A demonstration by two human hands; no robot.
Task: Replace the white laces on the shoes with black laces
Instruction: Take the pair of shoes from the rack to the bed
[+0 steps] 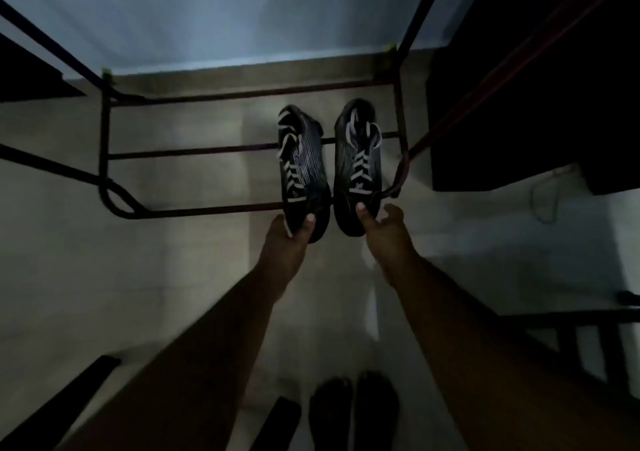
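two black shoes (304, 170) (358, 163), two hands (289, 239) (382, 234), one metal rack (194, 154)

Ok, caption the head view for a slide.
Left hand and right hand grip two dark, white-laced shoes on a metal rack.
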